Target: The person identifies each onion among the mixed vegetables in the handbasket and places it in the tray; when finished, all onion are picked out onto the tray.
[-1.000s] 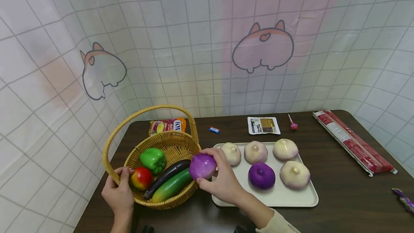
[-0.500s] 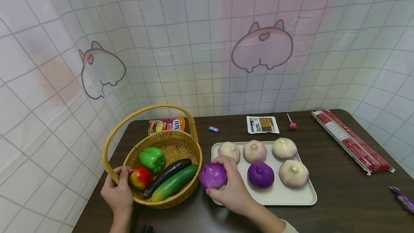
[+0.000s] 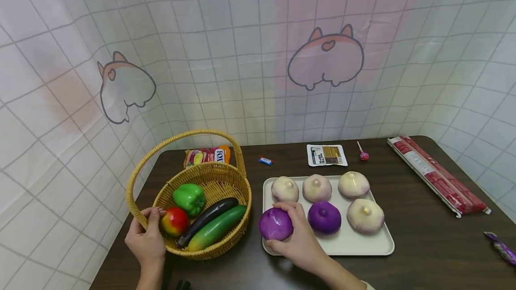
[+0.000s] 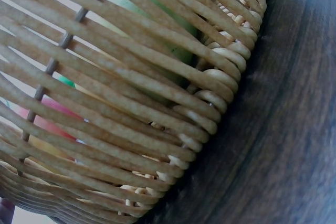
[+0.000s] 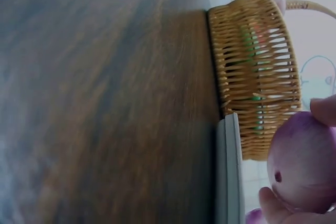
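Note:
My right hand grips a purple onion, thumb and fingers on its sides, over the front left corner of the white tray. In the right wrist view the held onion appears above the tray's edge. At the left, my left hand holds the woven basket at its rim, by the foot of the handle. The basket contains a green bell pepper, a red and yellow mango-like fruit, an eggplant and a green cucumber-like vegetable.
Another purple onion and several pale onions, one being the front right onion, sit on the tray. Behind lie a candy bag, a small blue wrapper, a flat packet and a lollipop. A long red package lies right.
My right hand has carried the purple onion rightward, from over the basket's right rim to over the tray's front left corner. The left hand keeps its hold on the basket.

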The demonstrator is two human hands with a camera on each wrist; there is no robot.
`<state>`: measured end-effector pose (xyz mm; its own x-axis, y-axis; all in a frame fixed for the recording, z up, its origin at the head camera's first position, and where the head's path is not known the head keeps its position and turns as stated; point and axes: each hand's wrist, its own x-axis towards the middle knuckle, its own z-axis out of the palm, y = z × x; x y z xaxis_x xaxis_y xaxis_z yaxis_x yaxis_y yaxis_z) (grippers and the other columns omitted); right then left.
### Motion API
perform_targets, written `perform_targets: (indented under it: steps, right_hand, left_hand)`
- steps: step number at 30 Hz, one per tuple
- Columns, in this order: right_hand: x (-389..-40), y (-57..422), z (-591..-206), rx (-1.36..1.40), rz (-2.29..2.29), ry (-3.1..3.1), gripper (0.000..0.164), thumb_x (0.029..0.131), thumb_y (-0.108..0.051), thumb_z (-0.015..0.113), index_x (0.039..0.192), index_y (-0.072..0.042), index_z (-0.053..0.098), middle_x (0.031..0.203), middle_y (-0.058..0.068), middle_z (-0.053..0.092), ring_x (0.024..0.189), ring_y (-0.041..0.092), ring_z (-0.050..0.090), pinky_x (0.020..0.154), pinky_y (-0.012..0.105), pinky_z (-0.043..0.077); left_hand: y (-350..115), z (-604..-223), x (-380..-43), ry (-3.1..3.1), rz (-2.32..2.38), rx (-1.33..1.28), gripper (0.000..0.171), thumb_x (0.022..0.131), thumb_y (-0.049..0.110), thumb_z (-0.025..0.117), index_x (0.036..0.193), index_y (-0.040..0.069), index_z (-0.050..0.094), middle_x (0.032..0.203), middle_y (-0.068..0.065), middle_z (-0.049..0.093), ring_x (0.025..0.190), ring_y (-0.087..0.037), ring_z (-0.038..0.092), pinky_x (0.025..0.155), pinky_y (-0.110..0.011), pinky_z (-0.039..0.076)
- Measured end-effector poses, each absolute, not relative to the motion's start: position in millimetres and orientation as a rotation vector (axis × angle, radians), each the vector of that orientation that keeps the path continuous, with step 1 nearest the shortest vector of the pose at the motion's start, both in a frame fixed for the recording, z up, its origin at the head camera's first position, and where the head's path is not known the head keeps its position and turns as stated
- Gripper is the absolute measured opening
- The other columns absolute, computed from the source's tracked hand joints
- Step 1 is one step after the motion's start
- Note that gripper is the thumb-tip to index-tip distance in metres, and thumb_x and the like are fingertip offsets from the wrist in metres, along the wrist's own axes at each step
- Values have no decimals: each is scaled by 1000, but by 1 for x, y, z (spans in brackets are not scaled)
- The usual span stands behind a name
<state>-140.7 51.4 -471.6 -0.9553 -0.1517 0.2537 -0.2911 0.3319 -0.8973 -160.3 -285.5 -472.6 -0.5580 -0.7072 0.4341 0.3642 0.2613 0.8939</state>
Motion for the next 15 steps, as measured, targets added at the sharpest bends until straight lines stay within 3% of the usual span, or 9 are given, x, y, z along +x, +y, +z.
perform_targets:
  steps: [9,15]
  right_hand:
    - [-148,51,-482,386,1646,-2471,76,60,-9,89,127,-14,55,127,2,48,116,23,54,94,44,47]
    - [-150,52,-487,362,1611,-2488,74,58,-4,88,124,-15,56,125,4,49,116,26,53,95,49,45]
  left_hand:
    - [-286,-473,-161,-1617,-1468,319,17,91,2,66,93,-15,66,71,2,71,68,-6,67,70,-14,51]
    - [-285,-472,-160,-1607,-1478,309,18,91,2,66,93,-16,65,71,3,71,68,-6,68,71,-15,51]
